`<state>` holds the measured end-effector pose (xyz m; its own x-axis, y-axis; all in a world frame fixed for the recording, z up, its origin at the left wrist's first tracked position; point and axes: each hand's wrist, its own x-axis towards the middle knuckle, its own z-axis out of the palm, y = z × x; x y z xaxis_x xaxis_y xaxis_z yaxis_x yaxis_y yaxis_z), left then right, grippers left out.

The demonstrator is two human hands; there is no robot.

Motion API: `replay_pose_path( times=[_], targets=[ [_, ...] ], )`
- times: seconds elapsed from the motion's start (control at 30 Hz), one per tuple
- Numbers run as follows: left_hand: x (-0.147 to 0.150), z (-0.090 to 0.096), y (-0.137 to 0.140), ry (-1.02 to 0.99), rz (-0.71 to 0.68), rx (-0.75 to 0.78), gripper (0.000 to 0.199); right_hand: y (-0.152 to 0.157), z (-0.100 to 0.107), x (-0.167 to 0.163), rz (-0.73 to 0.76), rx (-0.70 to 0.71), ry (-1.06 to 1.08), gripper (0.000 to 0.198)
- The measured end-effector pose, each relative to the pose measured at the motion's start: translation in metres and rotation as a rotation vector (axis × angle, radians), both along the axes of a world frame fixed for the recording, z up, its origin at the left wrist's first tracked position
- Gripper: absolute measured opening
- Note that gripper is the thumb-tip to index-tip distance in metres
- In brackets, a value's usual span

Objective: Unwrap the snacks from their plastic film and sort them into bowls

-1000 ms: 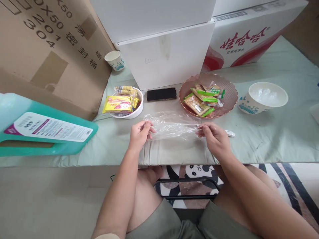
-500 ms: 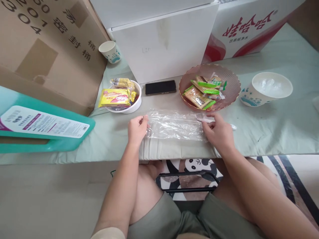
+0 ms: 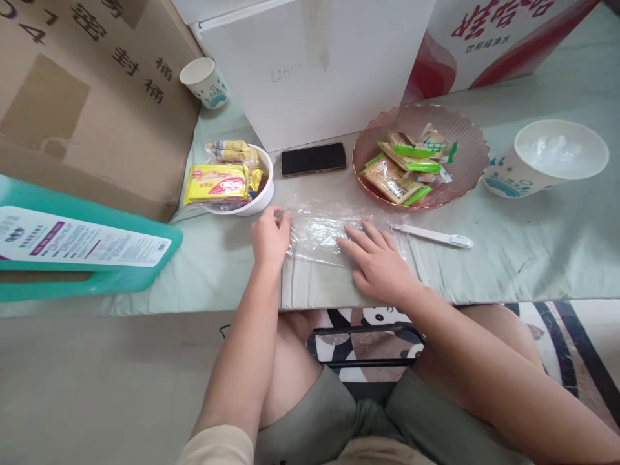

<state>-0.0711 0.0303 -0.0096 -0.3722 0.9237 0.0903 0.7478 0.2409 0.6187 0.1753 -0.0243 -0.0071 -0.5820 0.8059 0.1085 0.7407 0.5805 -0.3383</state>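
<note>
plastic bag [image 3: 317, 234] lies on the tablecloth [image 3: 523, 258]; left hand [image 3: 270, 237] pinches its left end, while right hand [image 3: 380, 261] has let go and spreads its fingers across, apparently flattening it.

Homelike setting: panda mat [image 3: 361, 347], snack bowl [image 3: 467, 152]

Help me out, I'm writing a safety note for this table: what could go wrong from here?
The slim white tool points its narrow tip toward the clear plastic film, near the right hand; it might snag the film if the tip is sharp, which I can't tell.

The yellow packet sticks out past the rim of the white bowl, close to the left hand; a bump could knock it off.
</note>
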Motion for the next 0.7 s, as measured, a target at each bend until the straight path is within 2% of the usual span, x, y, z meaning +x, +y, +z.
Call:
replay_pose_path(
  times=[0.07,0.2,0.33,0.4,0.5,0.6,0.7],
  targets=[
    [-0.004,-0.004,0.002,-0.038,-0.007,0.019,0.022,-0.003,-0.002,0.002,0.007,-0.037,-0.073,0.065],
    [-0.009,-0.003,0.001,-0.232,-0.031,0.045,0.027,-0.009,-0.004,0.011,0.050,-0.013,-0.111,0.062],
    [-0.008,0.008,-0.002,-0.404,-0.081,-0.061,0.031,-0.012,-0.004,0.014,0.062,-0.002,-0.113,0.060],
    [-0.006,0.011,0.001,-0.480,-0.106,-0.084,0.029,-0.012,-0.004,0.014,0.064,0.000,-0.110,0.060],
    [-0.006,0.008,0.010,-0.559,-0.074,-0.040,0.017,-0.011,-0.004,0.015,0.072,-0.002,-0.104,0.060],
    [-0.010,0.003,0.019,-0.487,0.014,0.025,0.008,-0.012,-0.004,0.016,0.075,-0.001,-0.094,0.060],
    [-0.010,0.010,0.013,-0.233,0.046,0.005,0.010,-0.013,-0.004,0.018,0.072,0.001,-0.083,0.058]
  ],
)
